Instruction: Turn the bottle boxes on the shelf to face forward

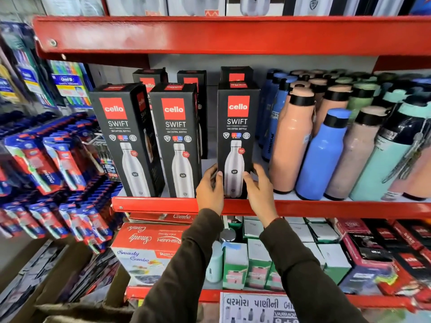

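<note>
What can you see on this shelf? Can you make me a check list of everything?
Surface: red shelf, boxes and bottles standing on it.
Job's things: three front boxes show their fronts: left box, middle box, right box. More boxes stand behind.
Clutter: loose bottles in peach, blue and mint stand right of the boxes.
Grippers: left hand and right hand touch the right box's lower sides.
Cables: nothing seen.
Surroundings: toothbrush packs hang on the left; cartons fill the shelf below; a paper sign hangs at the bottom.
</note>
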`<state>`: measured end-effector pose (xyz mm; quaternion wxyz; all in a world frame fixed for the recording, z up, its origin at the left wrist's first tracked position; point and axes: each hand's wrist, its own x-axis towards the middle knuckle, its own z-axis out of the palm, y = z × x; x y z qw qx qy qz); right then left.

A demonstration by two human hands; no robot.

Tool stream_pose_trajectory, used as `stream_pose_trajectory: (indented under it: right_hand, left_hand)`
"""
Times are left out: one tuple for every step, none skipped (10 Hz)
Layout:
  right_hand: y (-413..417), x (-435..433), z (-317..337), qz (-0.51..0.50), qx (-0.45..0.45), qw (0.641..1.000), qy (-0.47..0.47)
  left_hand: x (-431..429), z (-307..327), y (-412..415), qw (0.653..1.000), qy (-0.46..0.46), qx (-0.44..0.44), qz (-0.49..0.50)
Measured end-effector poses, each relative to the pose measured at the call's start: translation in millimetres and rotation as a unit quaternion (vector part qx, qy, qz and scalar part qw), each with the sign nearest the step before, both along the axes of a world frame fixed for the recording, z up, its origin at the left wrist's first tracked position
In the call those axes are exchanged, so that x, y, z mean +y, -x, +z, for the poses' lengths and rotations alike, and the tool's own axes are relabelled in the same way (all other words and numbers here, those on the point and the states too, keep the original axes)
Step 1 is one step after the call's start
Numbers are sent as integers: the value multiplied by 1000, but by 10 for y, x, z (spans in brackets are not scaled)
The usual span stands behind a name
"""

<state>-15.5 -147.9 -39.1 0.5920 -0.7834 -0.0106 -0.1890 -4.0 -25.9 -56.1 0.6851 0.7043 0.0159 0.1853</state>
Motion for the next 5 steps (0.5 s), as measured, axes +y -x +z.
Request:
stream_pose_trajectory:
  right_hand:
    - [58,-12,-28,-3,-7,1000,-3]
    - [109,-12,-48,0,-11,1000,-7]
    - [151,-13,-43,1,-10,1000,-4]
    - [124,-25,-58,10,-11,1000,3]
    - [131,-73,-34,14,-18,1000,9]
  left_hand:
    - [14,1,110,1000,1,0,2]
    - [21,11,181,1000,-6,1,4]
    - [17,34,248,1000,-24,6,10]
    - [35,49,232,999,-37,7,7]
    - [7,105,275,999,-41,2,6]
